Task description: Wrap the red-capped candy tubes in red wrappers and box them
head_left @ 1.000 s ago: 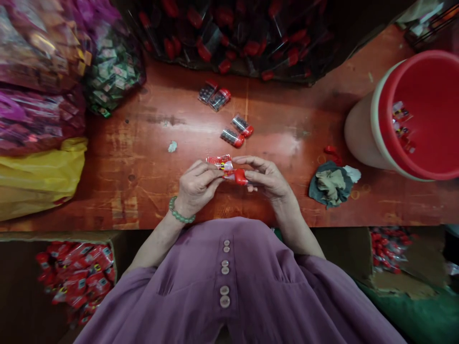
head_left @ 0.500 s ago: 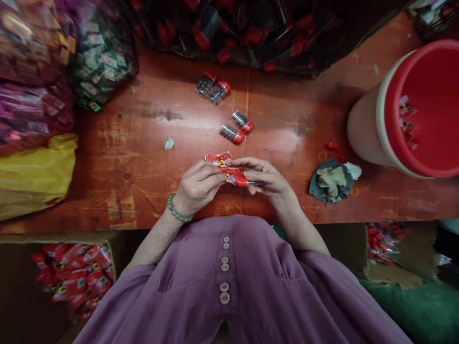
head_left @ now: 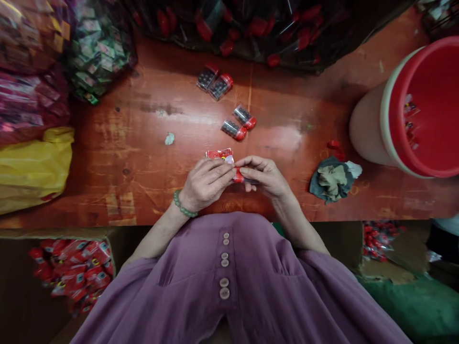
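My right hand (head_left: 265, 177) is closed around a small clear bottle with a red cap (head_left: 237, 176), its dark body mostly hidden by my fingers. With fingers pressed together, my left hand (head_left: 210, 181) grips the cap end; a green bead bracelet (head_left: 184, 204) circles that wrist. Just beyond the left fingers lies a red printed wrapper (head_left: 218, 154), partly covered by them. Farther out on the table are two pairs of similar bottles filled with dark balls, one pair (head_left: 220, 86) behind the other (head_left: 234, 129).
At the right stand a white bucket with a red inside (head_left: 369, 119) and a crumpled cloth (head_left: 332, 179). A box of red-capped bottles (head_left: 258, 28) spans the back. Filled bags (head_left: 100, 52) and a yellow bag (head_left: 32, 167) crowd the left. Red packets (head_left: 77, 272) fill a box below.
My left hand has moved right, its fingers now over the cap and hiding the red wrapping seen between my hands before. The view has shifted slightly.
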Motion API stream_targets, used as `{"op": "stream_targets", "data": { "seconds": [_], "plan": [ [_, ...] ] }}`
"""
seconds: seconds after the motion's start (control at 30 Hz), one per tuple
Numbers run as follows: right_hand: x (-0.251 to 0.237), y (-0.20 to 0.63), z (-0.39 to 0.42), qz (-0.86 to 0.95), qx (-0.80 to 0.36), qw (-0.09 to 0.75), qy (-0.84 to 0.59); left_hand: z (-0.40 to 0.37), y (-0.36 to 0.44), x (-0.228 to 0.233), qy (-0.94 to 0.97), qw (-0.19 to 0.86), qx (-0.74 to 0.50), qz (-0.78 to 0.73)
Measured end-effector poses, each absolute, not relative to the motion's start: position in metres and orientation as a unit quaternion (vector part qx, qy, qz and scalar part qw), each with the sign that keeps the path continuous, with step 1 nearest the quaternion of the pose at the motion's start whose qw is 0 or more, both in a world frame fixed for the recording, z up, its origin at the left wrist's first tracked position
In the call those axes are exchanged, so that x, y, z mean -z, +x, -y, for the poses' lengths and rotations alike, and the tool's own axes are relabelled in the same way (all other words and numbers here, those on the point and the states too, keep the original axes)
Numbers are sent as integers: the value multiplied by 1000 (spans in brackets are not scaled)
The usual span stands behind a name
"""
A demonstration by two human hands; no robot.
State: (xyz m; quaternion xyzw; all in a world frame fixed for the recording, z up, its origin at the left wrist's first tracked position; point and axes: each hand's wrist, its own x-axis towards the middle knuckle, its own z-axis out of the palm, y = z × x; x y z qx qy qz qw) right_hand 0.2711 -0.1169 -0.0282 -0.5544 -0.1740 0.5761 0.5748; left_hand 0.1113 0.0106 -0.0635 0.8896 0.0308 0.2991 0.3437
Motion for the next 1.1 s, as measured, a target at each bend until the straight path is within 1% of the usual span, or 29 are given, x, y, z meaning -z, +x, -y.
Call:
{"op": "stream_targets", "data": {
  "seconds": [0.13, 0.23, 0.3, 0.33, 0.4, 0.47, 0.53, 0.6, 0.67, 0.73, 0.8, 0.9, 1.0, 1.1],
  "plan": [
    [26, 265, 120, 189, -542, 558, -600, -9, 116, 62, 899, 319, -300, -1],
    [27, 260, 122, 183, -524, 570, -606, -10, 117, 57, 908, 334, -251, 3],
    [29, 255, 122, 176, -499, 588, -612, -10, 116, 52, 904, 353, -238, -30],
    [30, 252, 121, 175, -476, 599, -620, -10, 114, 50, 893, 367, -251, -65],
    [29, 246, 119, 185, -417, 618, -640, -8, 111, 45, 837, 428, -300, -162],
    [28, 240, 114, 217, -345, 633, -658, -2, 108, 41, 724, 555, -326, -246],
    [27, 236, 108, 268, -266, 636, -673, 6, 108, 38, 579, 709, -289, -281],
    [28, 231, 102, 315, -204, 622, -687, 14, 111, 36, 445, 815, -233, -288],
    [30, 226, 96, 347, -165, 602, -700, 19, 117, 35, 357, 856, -221, -302],
    [32, 223, 92, 365, -143, 588, -708, 20, 122, 35, 314, 860, -241, -321],
    [33, 223, 92, 383, -158, 579, -702, 17, 124, 36, 305, 853, -261, -334],
    [34, 231, 98, 414, -251, 553, -678, 10, 124, 38, 321, 838, -278, -343],
    [36, 239, 107, 385, -328, 546, -668, 7, 122, 42, 327, 833, -280, -348],
    [38, 239, 109, 352, -322, 566, -672, 9, 125, 43, 306, 831, -294, -360]
  ]
}}
